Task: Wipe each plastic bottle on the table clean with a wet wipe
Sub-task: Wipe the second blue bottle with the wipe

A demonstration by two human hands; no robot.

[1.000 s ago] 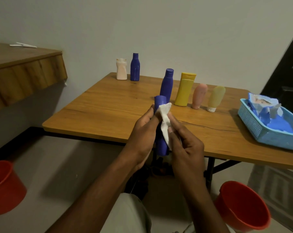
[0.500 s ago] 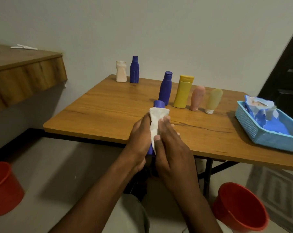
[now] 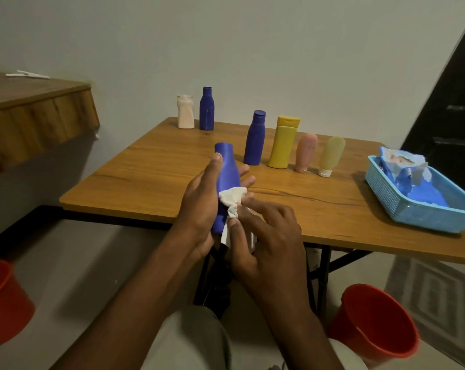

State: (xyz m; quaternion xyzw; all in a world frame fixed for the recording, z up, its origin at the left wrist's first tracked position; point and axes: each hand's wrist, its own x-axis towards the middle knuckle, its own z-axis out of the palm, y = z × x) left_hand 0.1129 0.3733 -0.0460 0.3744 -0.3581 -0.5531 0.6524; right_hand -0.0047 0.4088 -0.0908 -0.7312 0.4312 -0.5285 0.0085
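Head view: the left hand [image 3: 199,209] grips a tall blue plastic bottle [image 3: 227,180], thumb along its near face and fingertips showing past its far side, above the near edge of the wooden table [image 3: 332,220]. The right hand [image 3: 268,236] pinches a crumpled white wet wipe [image 3: 232,200] against the bottle's lower body, just below the left thumb. The damp plastic could slide through the left fingers if the wipe drags hard. Half a second earlier the wipe covered the bottle's neck; now it sits lower, the cap bare.
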